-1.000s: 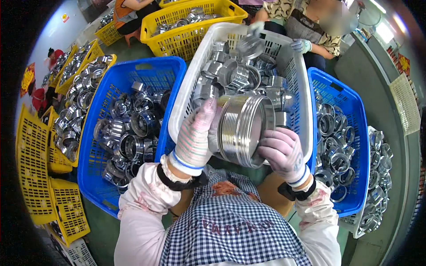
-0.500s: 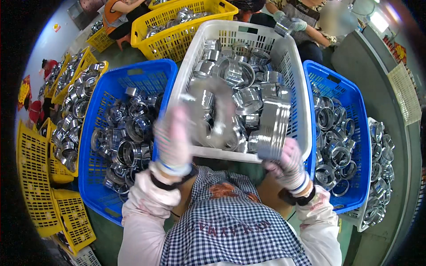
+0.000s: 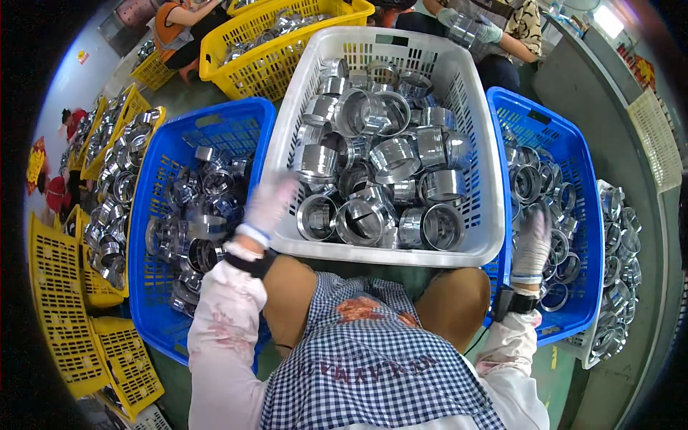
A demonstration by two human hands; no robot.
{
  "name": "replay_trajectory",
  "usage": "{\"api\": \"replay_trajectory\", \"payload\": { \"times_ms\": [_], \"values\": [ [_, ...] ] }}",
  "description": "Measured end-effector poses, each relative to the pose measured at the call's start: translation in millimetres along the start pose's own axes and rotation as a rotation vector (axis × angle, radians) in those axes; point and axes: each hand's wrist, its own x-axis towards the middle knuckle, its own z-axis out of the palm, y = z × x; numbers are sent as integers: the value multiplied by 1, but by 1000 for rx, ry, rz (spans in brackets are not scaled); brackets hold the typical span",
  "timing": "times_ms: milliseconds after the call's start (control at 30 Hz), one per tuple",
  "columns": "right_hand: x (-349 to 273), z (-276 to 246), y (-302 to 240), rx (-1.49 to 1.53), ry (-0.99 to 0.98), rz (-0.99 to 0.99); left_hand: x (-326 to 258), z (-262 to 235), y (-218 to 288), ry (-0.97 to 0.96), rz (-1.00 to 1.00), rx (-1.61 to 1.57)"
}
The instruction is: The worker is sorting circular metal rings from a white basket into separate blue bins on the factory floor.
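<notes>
Three crates sit before the seated person: a white crate (image 3: 479, 244) at twelve o'clock, a left blue crate (image 3: 154, 179) at ten and a right blue crate (image 3: 584, 215) at two, all loaded with shiny metal rings. The left hand (image 3: 266, 208), gloved and blurred, hovers at the white crate's near-left corner beside the left blue crate's rim; whether it is wide or closed on anything, I cannot tell. The right hand (image 3: 532, 240), also gloved, reaches into the right blue crate, fingers spread downward among the flat rings (image 3: 534, 183) there, gripping nothing that shows. The white crate's wall stands between the two hands. Wider, taller rings (image 3: 362, 218) fill the white crate, many lying on their sides. Darker rings (image 3: 193, 201) lie in the left blue crate. At nine o'clock yellow crates (image 3: 54, 315) stand stacked, some with rings. At twelve, beyond, a yellow basket (image 3: 236, 43) holds more rings, with other people seated behind it.
</notes>
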Motion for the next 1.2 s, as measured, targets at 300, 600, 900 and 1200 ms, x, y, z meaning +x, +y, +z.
{"api": "replay_trajectory", "payload": {
  "times_ms": [300, 600, 900, 1200],
  "values": [
    [-66, 96, -47, -112, -548, 40, 48, 168, 48, -958, 177, 957],
    [-67, 115, -13, -487, -703, 223, 14, 116, 78, -799, 404, -33],
    [-121, 152, -40, 136, -707, 288, -82, 108, 113, -49, 490, -322],
    [-193, 148, -56, 148, -751, -353, -108, 97, 136, 130, 502, -652]
  ]
}}
